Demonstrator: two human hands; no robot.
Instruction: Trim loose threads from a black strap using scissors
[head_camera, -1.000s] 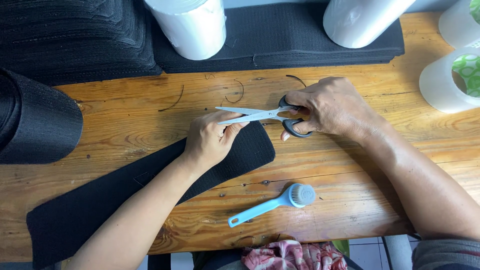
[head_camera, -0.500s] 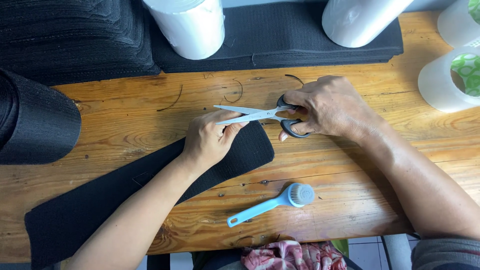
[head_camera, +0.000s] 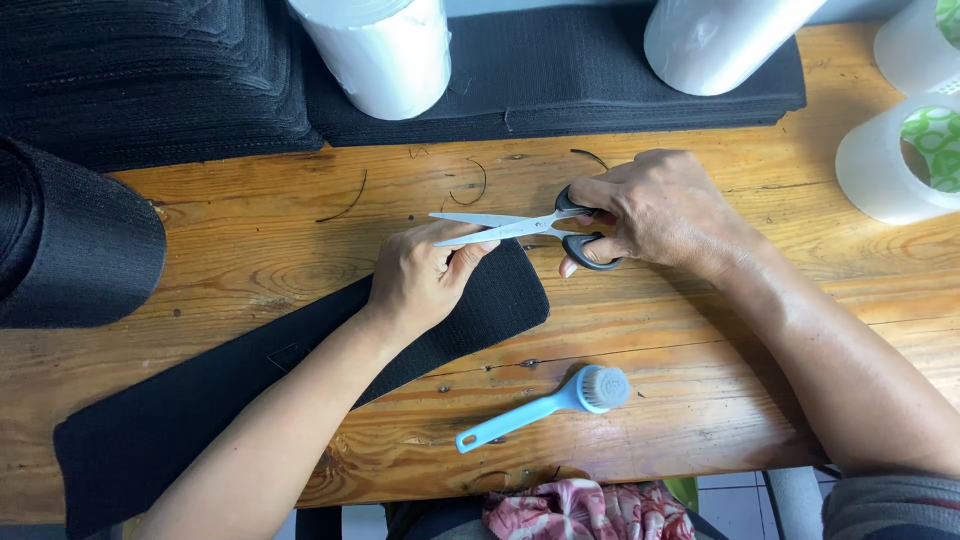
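Wooden bench (head_camera: 250, 250): left hand (head_camera: 420, 275) pinches strip (head_camera: 300, 380); right hand (head_camera: 655, 210) grips open scissors (head_camera: 520, 228); cut looks unfinished.

You are at a small sewing or craft workshop bench. The bare wooden worktop (head_camera: 250, 250) carries stacks of black fabric pieces (head_camera: 560, 80), a thick black fabric roll (head_camera: 70, 250), white plastic-film rolls (head_camera: 385, 50), tape rolls (head_camera: 900, 150), scissors (head_camera: 520, 228), stray thread offcuts (head_camera: 345, 205) and a light blue brush (head_camera: 550, 405).
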